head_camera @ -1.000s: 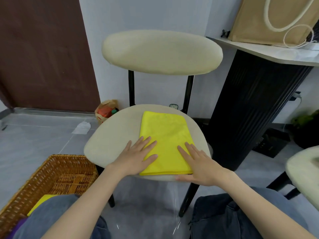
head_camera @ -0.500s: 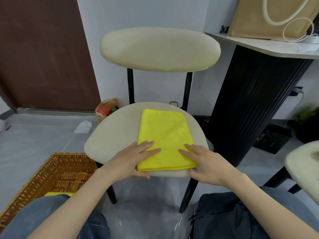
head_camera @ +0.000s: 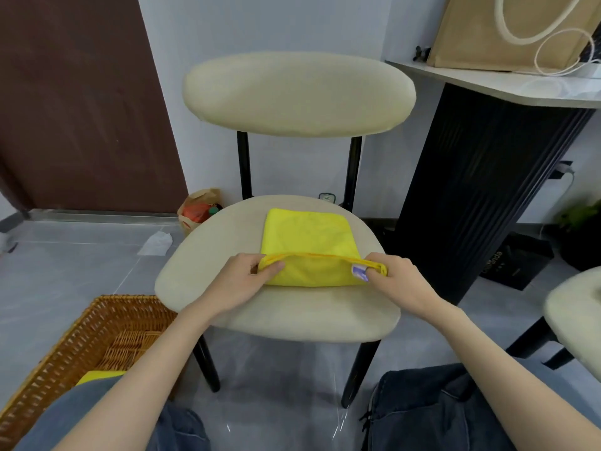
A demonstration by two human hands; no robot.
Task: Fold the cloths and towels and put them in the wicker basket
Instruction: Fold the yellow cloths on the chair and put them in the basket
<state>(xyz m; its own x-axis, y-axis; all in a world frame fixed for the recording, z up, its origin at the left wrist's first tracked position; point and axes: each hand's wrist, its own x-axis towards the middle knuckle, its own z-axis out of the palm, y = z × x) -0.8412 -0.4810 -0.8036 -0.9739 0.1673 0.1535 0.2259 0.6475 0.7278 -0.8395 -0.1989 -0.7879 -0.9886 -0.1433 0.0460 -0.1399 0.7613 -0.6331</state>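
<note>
Head camera view, looking down at a cream chair seat [head_camera: 286, 317] where a yellow cloth [head_camera: 309, 234], already folded into a rectangle, lies flat. The left hand [head_camera: 242, 283] pinches the cloth's near left corner, and the right hand [head_camera: 403, 283] pinches the near right corner beside a small white label [head_camera: 359, 273]. Together they lift the near edge off the seat, apparently to fold it away from the person.

The stacked layers could slip apart in the pinch, or one corner could travel further than the other, leaving a crooked fold. The far half lies loose on the seat, so it may slide as the edge comes over.

The wicker basket [head_camera: 97, 330] stands on the floor to the person's left, well apart from the cloth, with another yellow cloth [head_camera: 97, 375] inside. The person's denim-clad left knee [head_camera: 81, 415] partly hides it and sits between the chair and the basket. A desk [head_camera: 487, 81] at the right carries a brown paper bag [head_camera: 481, 30]. A second cream chair [head_camera: 579, 317] shows at the right edge.
</note>
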